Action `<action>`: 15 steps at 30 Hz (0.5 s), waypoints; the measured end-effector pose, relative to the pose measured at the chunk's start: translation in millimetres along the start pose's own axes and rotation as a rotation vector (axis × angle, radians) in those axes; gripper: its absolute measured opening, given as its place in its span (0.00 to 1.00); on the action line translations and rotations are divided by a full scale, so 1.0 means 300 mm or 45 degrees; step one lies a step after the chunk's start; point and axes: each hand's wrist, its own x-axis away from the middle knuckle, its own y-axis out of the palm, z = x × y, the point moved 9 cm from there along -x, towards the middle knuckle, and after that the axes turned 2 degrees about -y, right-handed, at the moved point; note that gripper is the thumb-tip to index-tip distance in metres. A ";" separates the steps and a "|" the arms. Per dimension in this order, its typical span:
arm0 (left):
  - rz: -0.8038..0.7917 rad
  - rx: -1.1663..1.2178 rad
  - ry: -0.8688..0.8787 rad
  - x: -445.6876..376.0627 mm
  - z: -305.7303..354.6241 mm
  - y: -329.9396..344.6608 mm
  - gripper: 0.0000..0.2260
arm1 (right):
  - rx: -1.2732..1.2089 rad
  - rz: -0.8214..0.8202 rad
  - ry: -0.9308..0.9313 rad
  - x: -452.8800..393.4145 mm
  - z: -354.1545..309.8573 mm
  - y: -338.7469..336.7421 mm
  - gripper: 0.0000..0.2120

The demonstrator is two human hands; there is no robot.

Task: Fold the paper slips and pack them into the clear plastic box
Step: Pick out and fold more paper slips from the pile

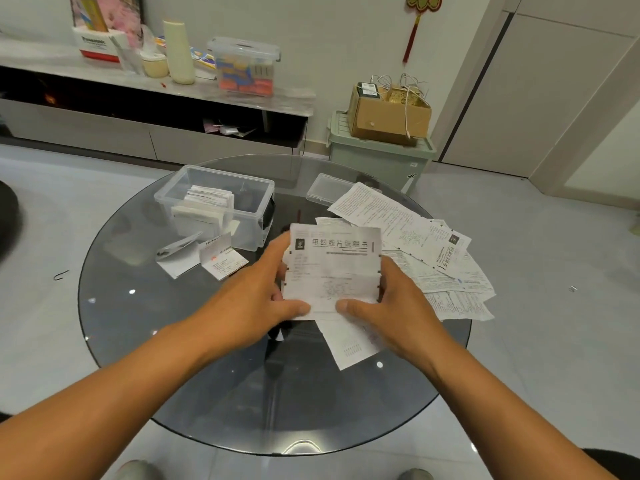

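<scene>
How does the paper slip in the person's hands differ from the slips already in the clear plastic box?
The held slip is a broad sheet, printed face up, gripped by the left hand and right hand above the glass table. The slips in the clear plastic box are folded small and stand packed on edge at the left end of the clear plastic box. Both are white printed paper.

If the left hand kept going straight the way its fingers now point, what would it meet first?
The left hand, gripping the paper slip, points up and right across the glass table. Beyond the slip it would probably meet the loose unfolded slips; depth is unclear.
</scene>
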 end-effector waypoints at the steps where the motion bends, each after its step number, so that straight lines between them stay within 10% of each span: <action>1: 0.024 -0.027 -0.026 -0.004 -0.007 -0.003 0.47 | 0.063 0.028 0.006 0.000 -0.003 0.001 0.35; 6: 0.097 -0.156 -0.020 -0.006 -0.005 -0.019 0.50 | 0.317 0.094 0.073 -0.002 -0.005 -0.012 0.51; 11: -0.031 -0.592 0.216 -0.021 -0.001 0.010 0.27 | 0.481 0.144 0.086 0.000 -0.006 -0.060 0.37; 15: -0.165 -0.699 0.209 -0.006 -0.015 0.053 0.36 | 0.184 0.050 0.164 0.004 0.006 -0.051 0.30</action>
